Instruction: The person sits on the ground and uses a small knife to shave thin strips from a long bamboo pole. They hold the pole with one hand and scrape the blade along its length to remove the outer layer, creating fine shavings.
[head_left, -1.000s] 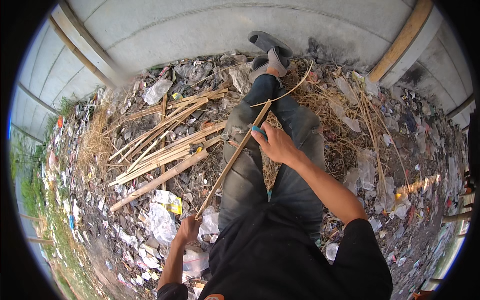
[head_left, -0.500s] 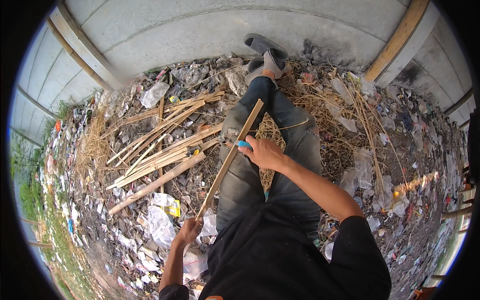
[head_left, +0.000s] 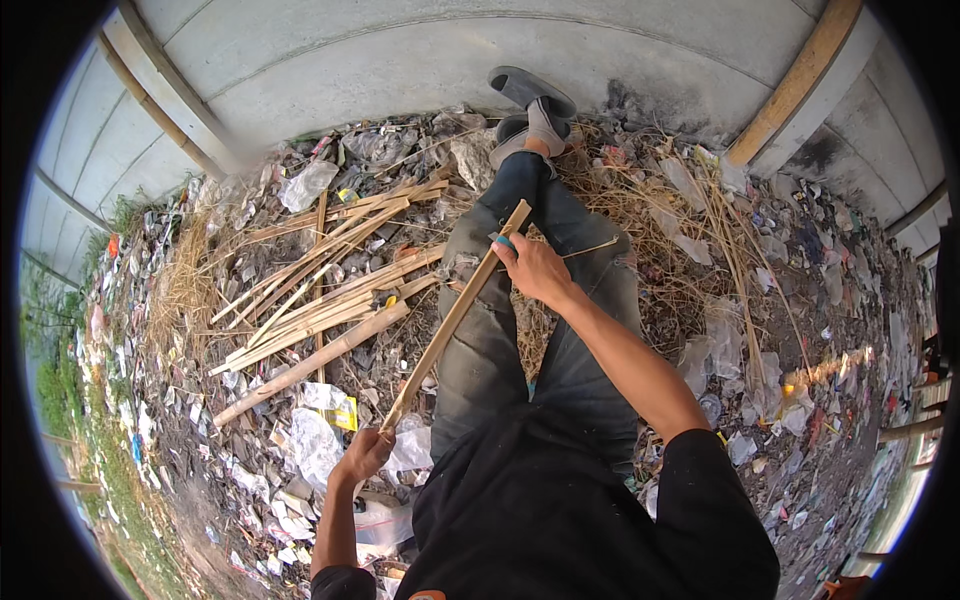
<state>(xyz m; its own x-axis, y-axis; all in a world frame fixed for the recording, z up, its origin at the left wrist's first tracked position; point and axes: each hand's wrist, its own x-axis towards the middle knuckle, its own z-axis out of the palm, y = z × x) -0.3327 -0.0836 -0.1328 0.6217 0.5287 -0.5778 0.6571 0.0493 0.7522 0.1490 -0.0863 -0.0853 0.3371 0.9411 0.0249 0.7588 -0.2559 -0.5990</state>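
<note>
While the left hand (head_left: 366,455) is clenched around the lower end of a long, flat wooden strip (head_left: 448,328), the right hand (head_left: 537,270) grasps a small teal object (head_left: 501,240) against the strip near its upper end; most of that object is hidden by the fingers, so its kind cannot be told. The strip slants across the left leg of the worn, dark trousers (head_left: 475,365), its upper end lying over the lower leg. Beyond the knees, the feet are crossed in grey sandals (head_left: 530,88) near a concrete wall (head_left: 430,75). To the left, more pale strips (head_left: 325,313) lie in a loose pile, with a thicker round pole (head_left: 312,365) just beside them. Below the pole are a yellow packet (head_left: 345,413) and crumpled clear plastic (head_left: 315,445), while dry straw (head_left: 655,240) covers the littered ground right of the legs.
</note>
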